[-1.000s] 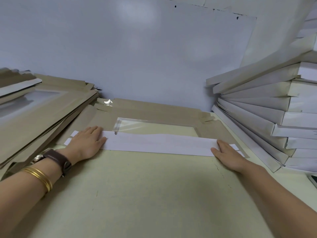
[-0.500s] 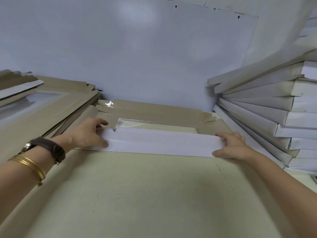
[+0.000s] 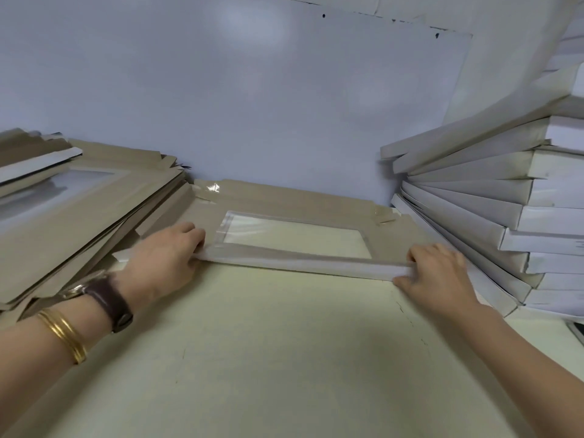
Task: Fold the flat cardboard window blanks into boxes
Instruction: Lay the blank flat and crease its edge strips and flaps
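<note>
Your left hand (image 3: 164,257) and right hand (image 3: 439,273) each grip an end of the blank's (image 3: 284,197) near flap (image 3: 300,263), fingers curled over it. The blank lies on the table's (image 3: 284,343) far side, between the left stack (image 3: 79,216) and right stack (image 3: 474,216).

The left hand (image 3: 164,260) hides the left end of the upright flap (image 3: 300,263), and the right hand (image 3: 439,276) covers its right end. Both hands look a little blurred. The pile of flat blanks (image 3: 79,216) is cut off by the left edge, and the stack of boxes (image 3: 505,216) by the right edge. A dark thing (image 3: 577,335) at the right edge shows too little to tell what it is.
</note>
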A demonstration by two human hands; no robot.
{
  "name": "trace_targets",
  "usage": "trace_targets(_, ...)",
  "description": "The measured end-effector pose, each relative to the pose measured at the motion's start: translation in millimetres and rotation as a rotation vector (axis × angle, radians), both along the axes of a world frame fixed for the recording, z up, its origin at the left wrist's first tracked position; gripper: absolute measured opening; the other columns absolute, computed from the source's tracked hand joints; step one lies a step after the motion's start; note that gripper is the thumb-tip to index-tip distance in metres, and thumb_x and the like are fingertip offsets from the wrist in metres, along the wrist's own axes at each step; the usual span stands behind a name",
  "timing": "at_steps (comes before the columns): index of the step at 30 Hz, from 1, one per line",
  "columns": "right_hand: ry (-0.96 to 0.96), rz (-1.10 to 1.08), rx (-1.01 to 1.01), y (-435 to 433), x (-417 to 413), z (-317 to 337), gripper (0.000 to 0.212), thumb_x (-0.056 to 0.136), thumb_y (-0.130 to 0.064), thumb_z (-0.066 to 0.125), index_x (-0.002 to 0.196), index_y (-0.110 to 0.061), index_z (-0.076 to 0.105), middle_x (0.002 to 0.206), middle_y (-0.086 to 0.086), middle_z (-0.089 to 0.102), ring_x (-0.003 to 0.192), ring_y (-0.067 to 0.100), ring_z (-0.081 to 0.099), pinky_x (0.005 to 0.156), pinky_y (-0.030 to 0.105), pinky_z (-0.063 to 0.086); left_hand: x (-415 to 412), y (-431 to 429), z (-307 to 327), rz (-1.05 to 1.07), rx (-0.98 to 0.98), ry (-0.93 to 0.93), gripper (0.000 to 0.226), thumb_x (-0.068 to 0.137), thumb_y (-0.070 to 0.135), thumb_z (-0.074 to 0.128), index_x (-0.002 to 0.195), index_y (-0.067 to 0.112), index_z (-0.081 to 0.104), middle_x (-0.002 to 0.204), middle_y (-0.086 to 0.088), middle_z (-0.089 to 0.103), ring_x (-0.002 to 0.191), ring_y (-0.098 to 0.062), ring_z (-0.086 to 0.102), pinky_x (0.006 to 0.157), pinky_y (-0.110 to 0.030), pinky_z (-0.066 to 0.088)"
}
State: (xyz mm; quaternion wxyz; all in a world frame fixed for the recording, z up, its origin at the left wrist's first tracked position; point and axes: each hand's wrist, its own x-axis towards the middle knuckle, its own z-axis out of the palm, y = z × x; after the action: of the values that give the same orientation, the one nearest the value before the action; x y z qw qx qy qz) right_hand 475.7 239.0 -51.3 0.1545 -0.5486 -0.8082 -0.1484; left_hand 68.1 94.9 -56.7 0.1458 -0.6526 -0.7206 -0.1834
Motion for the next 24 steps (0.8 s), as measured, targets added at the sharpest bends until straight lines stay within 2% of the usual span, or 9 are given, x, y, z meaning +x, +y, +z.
trace_targets(3, 0.022, 0.052, -0.015, -15.6, -2.3, -5.7, 0.018, 0.077, -0.020, 0.064, 0.073, -0.018, 0.047, 0.077, -0.001, 0.056, 0.085, 0.029, 0.053, 0.069, 0.033, 0.024, 6.6, -4.7, -5.9, -0.042, -0.085, 0.028, 0.015, 0.082, 0.016, 0.055, 0.096, 0.021, 0.055, 0.097, 0.004, 0.058, 0.094, -0.024, 0.059, 0.072, -0.035, 0.049)
trace_targets(6, -0.001, 0.094, -0.080, -29.2, -11.5, -11.3, 0.004, 0.081, -0.020, 0.055, 0.080, -0.018, 0.052, 0.085, 0.001, 0.063, 0.085, 0.028, 0.057, 0.066, 0.034, 0.032, 19.7, -6.4, -9.3, -0.117, -0.174, 0.033, 0.028, 0.087, 0.022, 0.047, 0.114, 0.027, 0.056, 0.114, 0.010, 0.061, 0.108, -0.018, 0.057, 0.082, -0.031, 0.049)
trace_targets(9, -0.007, 0.173, -0.157, -41.2, -25.5, -16.3, 0.014, 0.086, -0.023, 0.050, 0.096, -0.020, 0.058, 0.097, -0.001, 0.066, 0.093, 0.027, 0.060, 0.075, 0.035, 0.044, 33.7, -5.3, -13.4, -0.209, -0.204, 0.019, 0.031, 0.092, 0.026, 0.043, 0.120, 0.031, 0.054, 0.119, 0.013, 0.059, 0.112, -0.014, 0.055, 0.087, -0.031, 0.048)
trace_targets(12, -0.003, 0.246, -0.203, -49.7, -40.3, -20.2, 0.020, 0.089, -0.025, 0.048, 0.105, -0.021, 0.060, 0.103, -0.001, 0.066, 0.099, 0.025, 0.060, 0.080, 0.036, 0.046, 45.5, -2.0, -19.7, -0.274, -0.197, 0.032, 0.032, 0.096, 0.027, 0.040, 0.124, 0.029, 0.055, 0.122, 0.012, 0.060, 0.115, -0.014, 0.054, 0.093, -0.029, 0.045)
trace_targets(17, 0.008, 0.308, -0.221, -52.9, -52.9, -25.7, 0.032, 0.092, -0.022, 0.047, 0.122, -0.021, 0.059, 0.120, -0.001, 0.063, 0.112, 0.022, 0.057, 0.092, 0.034, 0.043, 56.8, 0.8, -23.6, -0.245, -0.181, 0.078, 0.029, 0.097, 0.025, 0.037, 0.119, 0.026, 0.056, 0.117, 0.009, 0.060, 0.109, -0.017, 0.055, 0.090, -0.033, 0.046)
trace_targets(24, -0.048, 0.302, -0.218, -52.7, -54.9, -26.6, 0.037, 0.092, -0.017, 0.046, 0.126, -0.021, 0.058, 0.126, -0.001, 0.062, 0.117, 0.022, 0.055, 0.096, 0.034, 0.042, 66.7, 3.6, -22.8, -0.171, -0.192, 0.146, 0.026, 0.094, 0.017, 0.037, 0.111, 0.024, 0.056, 0.109, 0.006, 0.058, 0.103, -0.020, 0.054, 0.082, -0.034, 0.047)
